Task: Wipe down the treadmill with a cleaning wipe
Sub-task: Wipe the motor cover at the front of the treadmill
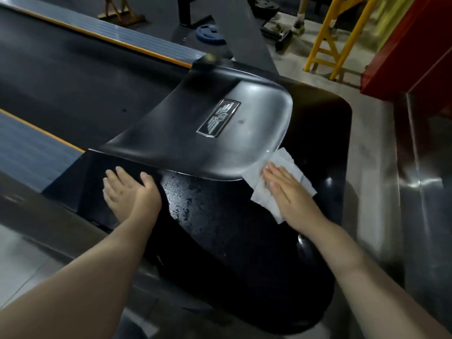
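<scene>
A: Right hand?
B: Lying flat, fingers straight, pressing the white cleaning wipe onto the treadmill motor cover. No curl, no pinch. The wipe is sitting under the palm and fingers, spreading out past the fingertips and to both sides, and overlapping the rim of the raised grey hood beside the glossy black shell.
A: Left hand?
B: Open, holding nothing, palm resting on the black cover just below the hood's edge, well apart from the wipe.
A: Anything between them?
B: Wet droplets are showing on the black surface.
A: Containers?
B: Not seeing any. A badge is sitting on the hood; the belt is running off to the upper left.
</scene>
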Tool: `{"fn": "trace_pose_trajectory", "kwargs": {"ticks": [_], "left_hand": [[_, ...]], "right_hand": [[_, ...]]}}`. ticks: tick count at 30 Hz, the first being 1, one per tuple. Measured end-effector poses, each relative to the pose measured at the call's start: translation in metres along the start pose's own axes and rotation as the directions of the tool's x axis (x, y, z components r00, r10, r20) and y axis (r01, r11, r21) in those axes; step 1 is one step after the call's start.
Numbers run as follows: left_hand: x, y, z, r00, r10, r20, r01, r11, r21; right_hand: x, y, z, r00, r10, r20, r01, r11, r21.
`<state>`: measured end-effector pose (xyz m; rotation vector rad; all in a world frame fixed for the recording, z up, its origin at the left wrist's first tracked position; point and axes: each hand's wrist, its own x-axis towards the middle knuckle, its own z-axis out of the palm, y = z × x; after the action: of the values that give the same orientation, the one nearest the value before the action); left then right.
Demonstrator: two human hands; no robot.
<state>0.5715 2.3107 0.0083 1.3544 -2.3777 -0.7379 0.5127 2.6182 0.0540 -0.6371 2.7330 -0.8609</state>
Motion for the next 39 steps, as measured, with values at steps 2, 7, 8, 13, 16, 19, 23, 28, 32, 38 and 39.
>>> {"fn": "trace_pose_trajectory", "kwargs": {"ticks": [2,7,8,13,16,19,23,28,32,38,39], "left_hand": [[0.001,-0.002,0.001,1.000,0.003,-0.013,-0.002,1.000,0.009],[0.004,-0.002,0.005,0.999,0.012,-0.044,-0.011,1.000,0.019],[0.005,-0.002,0.007,0.998,0.011,-0.054,-0.010,1.000,0.024],[0.008,-0.003,0.011,0.997,0.011,-0.079,-0.007,0.999,0.040],[0.010,-0.005,0.011,0.998,0.012,-0.066,-0.009,0.999,0.044],[0.010,-0.005,0.012,0.997,0.012,-0.079,-0.007,0.998,0.060],[0.009,-0.003,0.010,0.997,0.010,-0.076,-0.003,0.996,0.084],[0.006,-0.002,0.007,0.999,0.006,-0.046,-0.001,0.995,0.100],[0.006,0.000,0.006,0.999,0.002,-0.047,0.003,0.994,0.111],[0.005,0.000,0.007,0.999,0.001,-0.034,0.003,0.994,0.114],[0.005,-0.001,0.007,0.999,0.004,-0.038,0.001,0.993,0.120]], "right_hand": [[0.027,-0.015,-0.007,0.991,-0.086,0.107,0.102,0.983,-0.150],[0.094,-0.087,0.031,0.879,-0.192,0.437,0.363,0.863,-0.351],[0.108,-0.104,0.046,0.861,-0.204,0.466,0.393,0.849,-0.353],[0.192,-0.191,0.133,0.781,-0.289,0.553,0.531,0.774,-0.345],[0.227,-0.236,0.163,0.768,-0.241,0.594,0.497,0.809,-0.314],[0.241,-0.244,0.170,0.732,-0.250,0.634,0.537,0.784,-0.310],[0.218,-0.201,0.132,0.722,-0.292,0.627,0.557,0.783,-0.277],[0.150,-0.076,0.015,0.826,-0.050,0.561,0.354,0.820,-0.449],[0.129,-0.045,-0.015,0.866,0.077,0.494,0.237,0.807,-0.542],[0.213,-0.121,0.079,0.895,-0.108,0.433,0.342,0.791,-0.508],[0.235,-0.137,0.098,0.887,-0.144,0.439,0.373,0.784,-0.496]]}}
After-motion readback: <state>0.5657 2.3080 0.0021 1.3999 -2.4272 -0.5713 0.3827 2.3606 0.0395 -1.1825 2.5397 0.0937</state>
